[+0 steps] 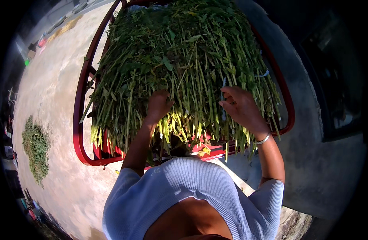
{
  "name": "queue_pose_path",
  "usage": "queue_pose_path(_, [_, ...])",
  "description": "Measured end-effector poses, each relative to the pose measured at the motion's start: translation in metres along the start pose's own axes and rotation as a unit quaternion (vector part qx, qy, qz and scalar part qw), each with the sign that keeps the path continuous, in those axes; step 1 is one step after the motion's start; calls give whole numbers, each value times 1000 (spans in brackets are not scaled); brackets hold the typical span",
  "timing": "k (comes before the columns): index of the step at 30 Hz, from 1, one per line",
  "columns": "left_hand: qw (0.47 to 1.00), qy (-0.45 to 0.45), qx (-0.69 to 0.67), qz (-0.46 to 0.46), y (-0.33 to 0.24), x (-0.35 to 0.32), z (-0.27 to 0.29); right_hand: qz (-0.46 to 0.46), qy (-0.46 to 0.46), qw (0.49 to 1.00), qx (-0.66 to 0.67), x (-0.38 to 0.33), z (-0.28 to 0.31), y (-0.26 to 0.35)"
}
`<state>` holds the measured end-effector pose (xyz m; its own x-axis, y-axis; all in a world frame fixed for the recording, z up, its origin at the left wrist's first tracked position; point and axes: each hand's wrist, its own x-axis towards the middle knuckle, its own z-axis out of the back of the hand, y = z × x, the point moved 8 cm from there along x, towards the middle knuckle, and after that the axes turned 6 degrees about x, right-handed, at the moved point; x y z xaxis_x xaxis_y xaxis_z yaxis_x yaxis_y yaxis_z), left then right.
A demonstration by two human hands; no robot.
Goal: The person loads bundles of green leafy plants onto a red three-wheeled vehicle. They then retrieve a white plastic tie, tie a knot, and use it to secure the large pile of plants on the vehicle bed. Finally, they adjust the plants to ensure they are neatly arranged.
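A thick pile of green leafy stalks (pixel 184 52) fills the bed of a red-railed cart (pixel 78 132), cut ends toward me. My left hand (pixel 159 105) rests low on the pile, its fingers curled in against the stalks; what they close on is hidden. To the right, my right hand (pixel 242 107), with a pale bracelet on the wrist, hovers at the stalks with fingers bent and the thumb apart from them. A thin pale-blue cord (pixel 224 94) runs over the stalks beside its fingertips.
The cart's red rail curves round both sides of the pile. On the concrete floor (pixel 60 108) at left lies a small heap of green plants (pixel 35 148). A dark doorway (pixel 336 80) stands at right. Yellow leaves (pixel 204 151) lie at the cart's near edge.
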<state>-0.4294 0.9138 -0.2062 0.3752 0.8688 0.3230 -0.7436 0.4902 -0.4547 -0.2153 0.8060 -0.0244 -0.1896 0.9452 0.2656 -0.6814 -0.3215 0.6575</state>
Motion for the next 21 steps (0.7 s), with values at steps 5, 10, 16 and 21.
queue_pose_path(5, [998, -46, 30, -19, -6, -18, 12, 24, 65, 998, 2, 100, -103, -61])
queue_pose_path(10, [996, -61, 14, 62, 1, -49, 23, -26, 22, 979, -200, 126, -186, -144])
queue_pose_path(16, [979, -126, 138, 88, 37, -76, -7, -85, -58, 940, -325, 105, -242, -151])
queue_pose_path(21, [968, -154, 191, 60, 40, -81, -10, -159, -44, 961, -224, 103, -221, -98])
